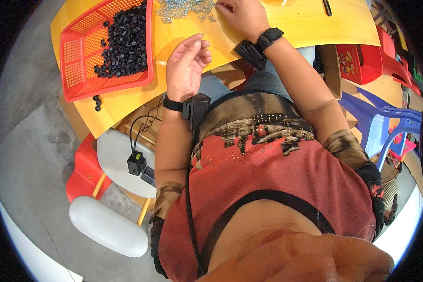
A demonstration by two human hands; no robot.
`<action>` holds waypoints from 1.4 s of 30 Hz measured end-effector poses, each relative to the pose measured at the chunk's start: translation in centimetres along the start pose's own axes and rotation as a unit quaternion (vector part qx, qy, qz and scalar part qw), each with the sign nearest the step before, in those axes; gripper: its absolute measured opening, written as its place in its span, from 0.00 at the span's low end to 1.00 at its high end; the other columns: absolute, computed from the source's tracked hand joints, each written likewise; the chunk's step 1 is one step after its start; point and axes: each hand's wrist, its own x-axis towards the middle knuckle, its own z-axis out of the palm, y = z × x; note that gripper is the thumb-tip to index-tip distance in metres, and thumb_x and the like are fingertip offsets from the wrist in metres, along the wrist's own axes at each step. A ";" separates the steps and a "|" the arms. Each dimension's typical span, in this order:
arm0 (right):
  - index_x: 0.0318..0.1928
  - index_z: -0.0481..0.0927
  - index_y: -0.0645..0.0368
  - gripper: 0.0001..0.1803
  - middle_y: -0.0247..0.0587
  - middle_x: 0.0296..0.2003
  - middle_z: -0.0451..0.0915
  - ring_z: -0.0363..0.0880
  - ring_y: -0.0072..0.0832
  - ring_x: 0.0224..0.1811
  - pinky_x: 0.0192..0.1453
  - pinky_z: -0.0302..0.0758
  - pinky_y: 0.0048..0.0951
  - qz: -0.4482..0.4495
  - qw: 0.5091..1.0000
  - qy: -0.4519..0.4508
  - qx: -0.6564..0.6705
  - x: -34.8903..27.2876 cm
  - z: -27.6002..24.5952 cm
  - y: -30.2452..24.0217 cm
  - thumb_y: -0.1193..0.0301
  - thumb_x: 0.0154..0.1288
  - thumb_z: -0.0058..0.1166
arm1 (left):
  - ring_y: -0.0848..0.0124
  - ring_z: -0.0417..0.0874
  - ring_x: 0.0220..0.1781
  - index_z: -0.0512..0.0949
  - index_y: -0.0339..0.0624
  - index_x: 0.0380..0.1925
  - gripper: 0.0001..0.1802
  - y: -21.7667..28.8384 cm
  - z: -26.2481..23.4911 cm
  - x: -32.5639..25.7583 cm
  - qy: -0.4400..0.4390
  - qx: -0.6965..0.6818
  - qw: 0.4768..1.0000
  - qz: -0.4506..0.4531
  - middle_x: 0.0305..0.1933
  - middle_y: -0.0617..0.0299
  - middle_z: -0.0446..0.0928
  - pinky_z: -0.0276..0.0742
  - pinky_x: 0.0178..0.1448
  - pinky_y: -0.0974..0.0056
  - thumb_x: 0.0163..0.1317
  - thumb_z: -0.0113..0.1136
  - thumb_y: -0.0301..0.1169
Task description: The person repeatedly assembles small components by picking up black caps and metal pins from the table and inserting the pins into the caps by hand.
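Yellow table [286,28] bears red basket [80,56], grey floor.

Bare yellow tabletop [183,33] lies open between the hands, hemmed by the red basket [80,51] left and silver screws [183,9] ahead.

Right hand [242,16] fingertips cut by top edge; silver parts pile [185,9] cropped, pieces too small to identify.
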 end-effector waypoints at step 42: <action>0.29 0.80 0.63 0.08 0.50 0.24 0.75 0.75 0.46 0.29 0.35 0.73 0.39 0.001 0.997 0.034 0.068 -0.9 -2.7 1.0 0.70 0.54 0.57 | 0.74 0.78 0.34 0.74 0.35 0.47 0.12 0.0 -0.2 0.1 0.004 0.020 1.000 0.006 0.38 0.58 0.79 0.76 0.40 0.69 0.65 0.53 0.26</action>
